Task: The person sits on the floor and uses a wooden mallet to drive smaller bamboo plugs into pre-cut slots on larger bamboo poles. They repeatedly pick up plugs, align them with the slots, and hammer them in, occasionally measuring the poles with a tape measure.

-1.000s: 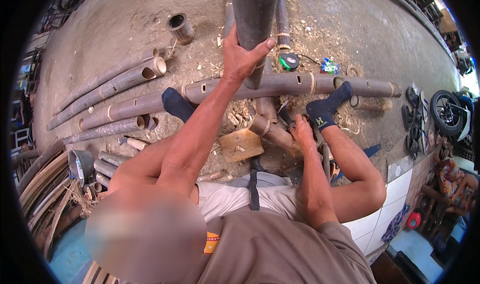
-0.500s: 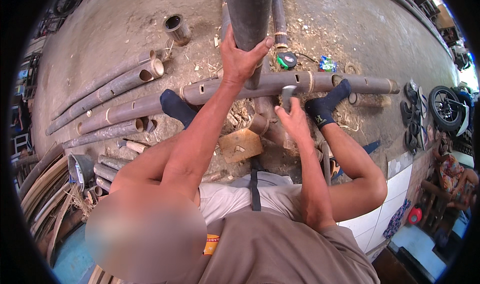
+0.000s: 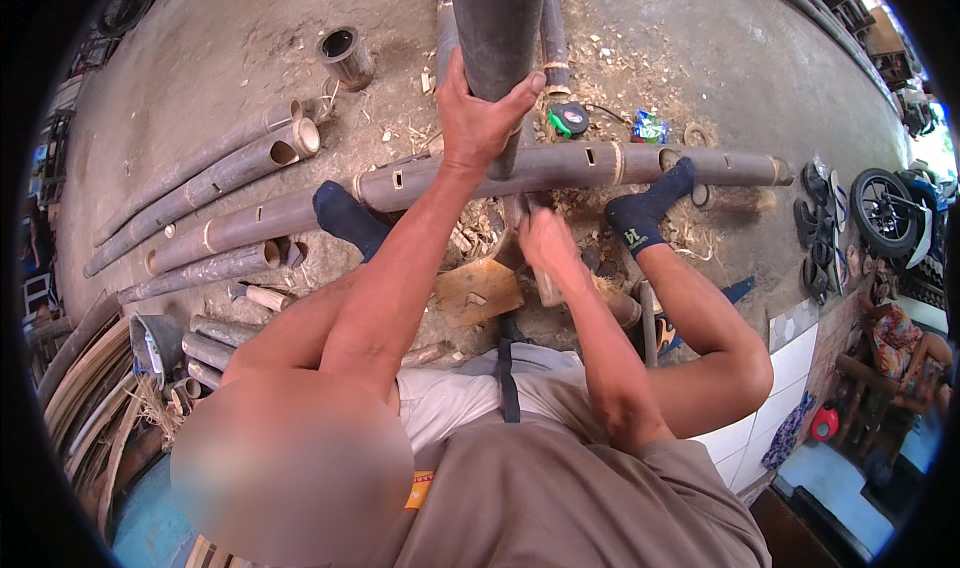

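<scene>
My left hand [image 3: 480, 128] grips a thick dark bamboo pole [image 3: 492, 28] that rises steeply toward the top of the view. Its lower end meets a long bamboo pole [image 3: 560, 165] with cut rectangular slots, lying across in front of me. My right hand [image 3: 547, 240] is closed, near the lower end of the upright pole and on my side of the long one. From under it a pale handle end [image 3: 549, 290] sticks out; the tool's metal head is hidden now. My socked feet rest by the long pole. A flat wooden piece [image 3: 478, 293] lies between my legs.
More bamboo poles [image 3: 230, 183] lie at the left, near a bucket [image 3: 157, 346] and split strips. A tape measure [image 3: 568, 120] and a short bamboo cup [image 3: 346, 60] stand beyond the long pole among shavings. A saw [image 3: 738, 290], sandals [image 3: 815, 228] and a motorbike wheel [image 3: 888, 213] are at right.
My right hand has moved left and toward the upright pole's lower end, and the grey metal tool head seen before is now out of sight. My left hand keeps its hold.
</scene>
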Demonstrator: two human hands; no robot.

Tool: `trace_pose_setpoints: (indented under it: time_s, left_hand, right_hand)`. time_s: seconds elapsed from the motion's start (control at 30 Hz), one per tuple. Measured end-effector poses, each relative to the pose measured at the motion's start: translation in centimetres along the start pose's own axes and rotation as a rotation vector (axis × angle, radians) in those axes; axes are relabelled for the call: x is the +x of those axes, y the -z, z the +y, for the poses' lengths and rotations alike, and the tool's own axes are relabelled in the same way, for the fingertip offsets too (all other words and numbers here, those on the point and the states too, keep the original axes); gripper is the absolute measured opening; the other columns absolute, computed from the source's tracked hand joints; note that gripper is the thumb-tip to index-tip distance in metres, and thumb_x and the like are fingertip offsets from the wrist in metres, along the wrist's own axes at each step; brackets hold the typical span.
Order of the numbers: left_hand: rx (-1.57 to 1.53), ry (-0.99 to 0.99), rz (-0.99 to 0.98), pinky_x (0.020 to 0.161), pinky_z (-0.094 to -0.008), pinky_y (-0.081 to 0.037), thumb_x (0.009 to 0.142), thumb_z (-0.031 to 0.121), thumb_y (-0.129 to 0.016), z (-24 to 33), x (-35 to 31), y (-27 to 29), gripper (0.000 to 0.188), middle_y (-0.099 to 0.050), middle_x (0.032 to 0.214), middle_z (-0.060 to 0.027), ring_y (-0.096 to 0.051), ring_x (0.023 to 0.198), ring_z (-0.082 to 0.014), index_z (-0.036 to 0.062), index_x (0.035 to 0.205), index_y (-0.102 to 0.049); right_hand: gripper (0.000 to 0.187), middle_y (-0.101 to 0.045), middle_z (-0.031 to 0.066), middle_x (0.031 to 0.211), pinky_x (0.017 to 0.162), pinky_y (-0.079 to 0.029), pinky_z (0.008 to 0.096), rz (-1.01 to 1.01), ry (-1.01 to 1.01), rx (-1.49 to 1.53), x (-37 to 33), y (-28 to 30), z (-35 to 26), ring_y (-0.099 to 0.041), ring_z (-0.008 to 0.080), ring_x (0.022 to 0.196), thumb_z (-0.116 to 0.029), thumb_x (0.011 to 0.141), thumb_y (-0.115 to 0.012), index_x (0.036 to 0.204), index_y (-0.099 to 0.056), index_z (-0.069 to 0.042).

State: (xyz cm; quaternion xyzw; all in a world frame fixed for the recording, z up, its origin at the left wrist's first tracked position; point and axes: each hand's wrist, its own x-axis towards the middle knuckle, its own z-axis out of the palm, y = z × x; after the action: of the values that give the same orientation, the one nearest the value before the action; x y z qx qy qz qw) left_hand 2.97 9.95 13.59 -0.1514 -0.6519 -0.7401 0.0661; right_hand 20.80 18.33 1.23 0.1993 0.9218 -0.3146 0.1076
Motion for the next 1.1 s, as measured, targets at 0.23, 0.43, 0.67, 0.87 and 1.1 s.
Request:
trace_pose_setpoints:
  time_s: [0.23,0.43,0.67,0.87,1.1]
  left_hand:
    - [0.027,-0.01,0.012,0.087,-0.0359,-0.058,0.078,0.026,-0.096,0.4,0.3,0.4,0.057,-0.077,0.105,-0.0116,-0.073,0.093,-0.018,-0.0022,0.117,-0.065]
    - [-0.006,0.011,-0.03,0.087,-0.0365,-0.059,0.079,0.029,-0.095,0.6,0.1,0.1,0.062,-0.077,0.105,-0.0135,-0.074,0.093,-0.0206,-0.0051,0.12,-0.064]
    - [0.081,0.259,-0.197,0.09,-0.0377,-0.057,0.081,0.04,-0.092,-5.2,-0.7,1.9,0.067,-0.077,0.11,-0.0146,-0.073,0.098,-0.0207,-0.0044,0.123,-0.064]
    - [0.252,0.292,-0.097,0.094,-0.0411,-0.056,0.079,0.047,-0.09,-10.0,3.0,0.2,0.073,-0.076,0.114,-0.0223,-0.073,0.106,-0.0332,-0.0038,0.124,-0.066]
    - [0.622,0.566,-0.219,0.101,-0.0489,-0.053,0.074,0.061,-0.083,-16.9,8.2,-1.6,0.088,-0.072,0.125,-0.0299,-0.07,0.118,-0.0418,-0.0066,0.127,-0.064]
  right_hand:
    - [0.028,-0.073,0.0348,0.094,0.085,-0.057,0.0604,-0.022,-0.002,0.004,-0.4,-1.3,-7.3,-0.072,0.0535,0.093,-0.022,0.103,-0.054,0.102,-0.064,0.004]
    - [0.025,-0.073,0.0332,0.091,0.084,-0.058,0.0589,0.096,-0.017,0.026,1.6,-3.0,-7.7,-0.073,0.0515,0.09,-0.018,0.1,-0.056,0.1,-0.067,0.005]
    - [0.037,-0.071,0.0361,0.093,0.083,-0.056,0.0589,-0.118,-0.005,0.027,-6.4,2.0,-4.6,-0.071,0.0533,0.09,-0.024,0.102,-0.053,0.106,-0.07,0.009]
    - [0.04,-0.07,0.0371,0.091,0.082,-0.054,0.0616,-0.027,-0.163,-0.017,-8.7,6.2,-1.1,-0.068,0.0567,0.091,-0.029,0.106,-0.052,0.106,-0.067,0.008]
    - [0.035,-0.069,0.0359,0.09,0.079,-0.051,0.0624,-0.012,-0.231,0.026,-8.4,6.4,0.9,-0.066,0.057,0.093,-0.028,0.105,-0.056,0.106,-0.065,0.005]
